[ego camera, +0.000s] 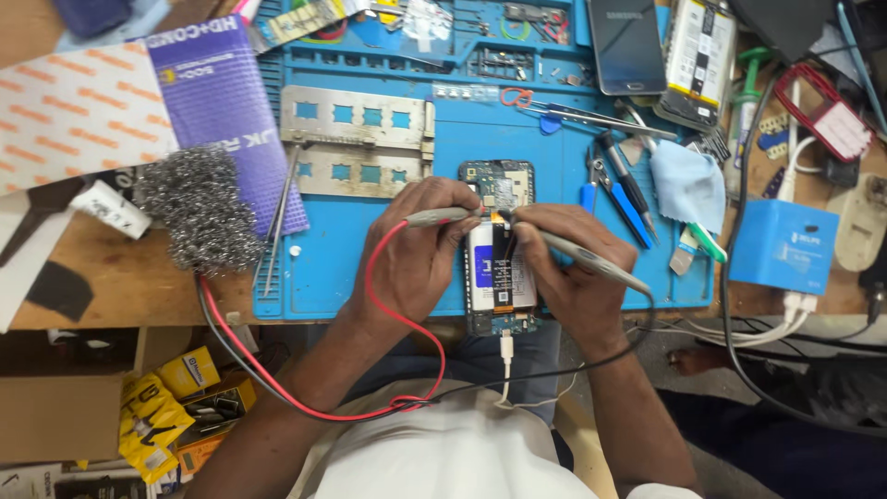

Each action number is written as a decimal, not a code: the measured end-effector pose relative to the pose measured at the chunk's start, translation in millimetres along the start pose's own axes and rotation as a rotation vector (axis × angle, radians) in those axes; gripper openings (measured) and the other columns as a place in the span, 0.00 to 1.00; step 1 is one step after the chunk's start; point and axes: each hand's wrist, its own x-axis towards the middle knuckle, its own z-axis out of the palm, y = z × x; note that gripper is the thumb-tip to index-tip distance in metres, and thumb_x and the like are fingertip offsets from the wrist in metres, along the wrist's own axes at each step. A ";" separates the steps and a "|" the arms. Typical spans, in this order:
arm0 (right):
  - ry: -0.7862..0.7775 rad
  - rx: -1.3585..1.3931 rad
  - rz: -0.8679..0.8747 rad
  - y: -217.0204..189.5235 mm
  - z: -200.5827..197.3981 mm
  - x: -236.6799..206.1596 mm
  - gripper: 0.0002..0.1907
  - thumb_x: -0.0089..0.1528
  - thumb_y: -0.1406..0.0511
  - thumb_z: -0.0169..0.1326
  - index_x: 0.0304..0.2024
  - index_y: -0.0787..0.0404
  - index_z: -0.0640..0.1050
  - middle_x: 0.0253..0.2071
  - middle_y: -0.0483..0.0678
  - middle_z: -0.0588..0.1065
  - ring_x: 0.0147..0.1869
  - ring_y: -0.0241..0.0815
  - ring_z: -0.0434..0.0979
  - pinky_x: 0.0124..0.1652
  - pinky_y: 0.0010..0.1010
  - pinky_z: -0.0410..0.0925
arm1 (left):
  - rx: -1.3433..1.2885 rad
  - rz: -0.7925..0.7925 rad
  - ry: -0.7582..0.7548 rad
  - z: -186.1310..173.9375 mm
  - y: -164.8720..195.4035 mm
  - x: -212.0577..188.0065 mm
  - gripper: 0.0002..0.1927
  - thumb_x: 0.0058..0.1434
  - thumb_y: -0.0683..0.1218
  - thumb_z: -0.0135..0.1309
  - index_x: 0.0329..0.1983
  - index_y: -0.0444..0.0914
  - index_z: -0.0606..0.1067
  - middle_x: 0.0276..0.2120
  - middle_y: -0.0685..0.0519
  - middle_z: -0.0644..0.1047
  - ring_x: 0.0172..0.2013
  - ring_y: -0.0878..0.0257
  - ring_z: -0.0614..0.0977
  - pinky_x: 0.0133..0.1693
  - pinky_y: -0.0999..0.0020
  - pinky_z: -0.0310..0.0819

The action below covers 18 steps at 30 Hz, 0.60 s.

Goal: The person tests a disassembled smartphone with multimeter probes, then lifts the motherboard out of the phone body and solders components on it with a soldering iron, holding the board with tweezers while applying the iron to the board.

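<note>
- Left hand [411, 259] grips the red-lead probe [442, 217]; right hand [573, 277] grips the black-lead probe [591, 261].
- Both tips meet on the opened phone [500, 248], lying on the blue mat [388, 249] of the desk.
- Risk: a slipping tip may bridge adjacent contacts.

Left hand [411, 254], right hand [568, 268] press probes onto opened phone [499, 245], blue mat [370, 249].

The left hand [414, 254] and right hand [565, 277] cover the sides of the opened phone [500, 248], and where the two probe tips [494, 214] meet its board the contact points are too small to tell. The dark phone [626, 44] at the top is cut off by the edge — so are the yellow packets [152, 416] at lower left. The parts in the blue tray [480, 42] are too fine to make out.
</note>
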 end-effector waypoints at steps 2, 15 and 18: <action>0.105 0.050 -0.011 2.3 -1.6 -2.2 0.06 0.69 0.73 0.60 0.49 0.66 0.82 0.48 0.53 0.82 0.50 0.42 0.83 0.50 0.27 0.75 | -0.001 0.004 -0.002 0.2 0.9 1.1 0.06 0.68 0.40 0.57 0.45 0.35 0.73 0.41 0.48 0.78 0.44 0.49 0.81 0.43 0.54 0.75; 0.278 0.327 0.172 16.2 1.2 -10.0 0.06 0.74 0.70 0.55 0.50 0.68 0.79 0.49 0.51 0.78 0.50 0.39 0.83 0.54 0.31 0.82 | -0.026 0.018 0.005 0.6 1.9 1.5 0.06 0.69 0.39 0.57 0.46 0.35 0.73 0.41 0.48 0.78 0.42 0.50 0.82 0.42 0.56 0.77; 0.300 0.361 0.170 16.8 0.5 -9.6 0.06 0.74 0.70 0.56 0.50 0.69 0.79 0.49 0.51 0.77 0.49 0.38 0.82 0.54 0.33 0.83 | -0.013 0.031 0.003 0.7 1.0 1.6 0.07 0.68 0.40 0.58 0.46 0.35 0.73 0.42 0.48 0.78 0.43 0.50 0.82 0.42 0.56 0.77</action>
